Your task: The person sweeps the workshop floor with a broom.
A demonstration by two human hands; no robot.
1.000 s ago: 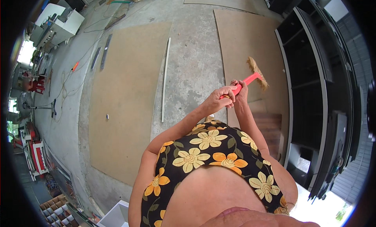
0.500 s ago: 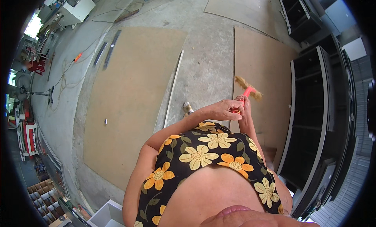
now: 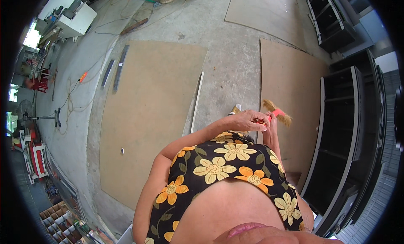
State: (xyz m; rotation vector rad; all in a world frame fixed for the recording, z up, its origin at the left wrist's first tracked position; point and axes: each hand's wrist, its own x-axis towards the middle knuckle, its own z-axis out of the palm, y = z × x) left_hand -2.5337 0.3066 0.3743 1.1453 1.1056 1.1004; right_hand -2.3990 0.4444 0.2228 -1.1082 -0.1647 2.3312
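Observation:
Both my hands are on a broom (image 3: pixel 286 118) with a red handle and a fan of tan bristles, held in front of me to the right. My left hand (image 3: pixel 249 119) reaches across my body, its fingers curled round the upper end of the handle, where red and yellow show. Just beside it, my right hand (image 3: pixel 272 129) grips the handle closer to the bristles; its fingers are partly hidden. The bristles appear over a large brown board (image 3: pixel 290 80) on the floor; I cannot tell whether they touch it.
Another brown board (image 3: pixel 147 113) lies to the left, with a pale strip (image 3: pixel 197 102) along its edge and dark strips (image 3: pixel 121 67) near its far corner. Black shelving (image 3: pixel 336 130) stands on the right. A cord with an orange socket block (image 3: pixel 83 77) and a fan (image 3: pixel 26 110) are at left.
The floor and boards have shifted down and right in view. My hands and the broom appear further right, with less of the red handle showing. My foot has moved to the right.

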